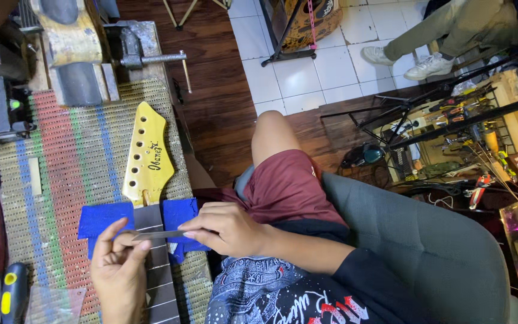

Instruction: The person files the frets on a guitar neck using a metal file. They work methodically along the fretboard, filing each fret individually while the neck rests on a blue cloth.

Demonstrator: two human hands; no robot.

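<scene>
Both hands pinch one thin metal strip, each at one end: the left hand closes its thumb and fingers on the left end, and the right hand closes its fingertips on the right end. From the head camera, the strip lies across the dark fretboard of a guitar neck, close to the place where the fretboard meets the yellow headstock. The headstock points away from the person and has a row of small tuner holes along its left edge. Under the neck, just below the headstock, lies a blue cloth pad, which shows on both sides of the fretboard. All this rests on a woven mat with red, green and blue stripes on the workbench. At the far end of the bench stands a metal vise with a threaded screw. At the left edge lie some hand tools, among them a black and yellow handle. The person sits on a grey chair and wears dark red shorts. Farther away, on the white tiled floor, the legs and white shoes of another person are visible.
</scene>
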